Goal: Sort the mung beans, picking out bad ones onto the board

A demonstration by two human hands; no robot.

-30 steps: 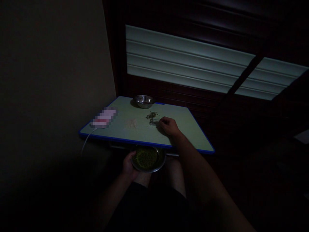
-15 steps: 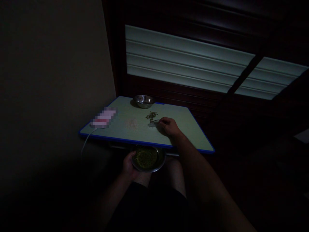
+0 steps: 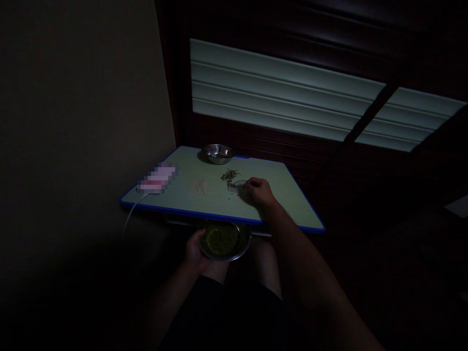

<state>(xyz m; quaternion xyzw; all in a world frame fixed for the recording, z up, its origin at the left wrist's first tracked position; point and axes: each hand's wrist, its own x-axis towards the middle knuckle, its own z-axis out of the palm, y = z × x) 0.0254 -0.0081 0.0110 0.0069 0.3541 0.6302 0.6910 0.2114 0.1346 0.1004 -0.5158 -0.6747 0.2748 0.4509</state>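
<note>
In the dim light, my left hand [image 3: 196,251] grips the left rim of a metal bowl [image 3: 244,251] below the table's front edge. Small green beans or grains [image 3: 221,240] lie inside it. Over the table, my right hand [image 3: 259,190] is closed on a small translucent spoon-like utensil [image 3: 237,185], whose exact kind is hard to make out. The utensil's far end is beside a loose pile of dark grains [image 3: 229,175] on the tabletop. Left of it lies a pale, powdery or fine-grained patch [image 3: 199,187].
The pale table [image 3: 292,204] has a blue edge. A second metal bowl [image 3: 218,154] stands at its back. A blurred pink-and-white item [image 3: 157,179] with a white cable [image 3: 130,212] lies at the left, near the wall [image 3: 91,107]. Dark wooden panelling [image 3: 270,131] rises behind.
My right hand has shifted slightly right with the utensil, drawing it away from the grain pile; a few grains lie apart. My left hand and its bowl stay put.
</note>
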